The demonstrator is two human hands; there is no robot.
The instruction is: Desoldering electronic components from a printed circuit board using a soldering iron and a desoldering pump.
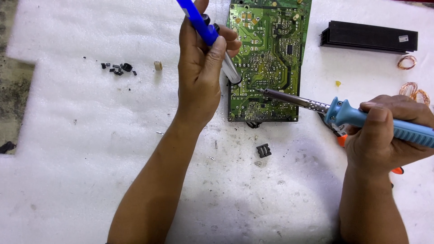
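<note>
one circuit board (266,63), two hand tools (289,98), three copper coils (407,62)

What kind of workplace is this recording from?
Probably an electronics repair bench: a green circuit board lies solder-side up on white foam sheet, the right hand holds a soldering iron, and the left hand a desoldering pump.

Green glossy board (268,58), shiny solder dots. Iron (343,114) — dull grey metal shaft, matt blue ribbed plastic grip. Pump (212,40) — glossy blue plastic, bright metal barrel. White foam sheet (90,149), rough, stained. Matt black finned heatsink (368,37). Shiny copper wire (407,62).
</note>
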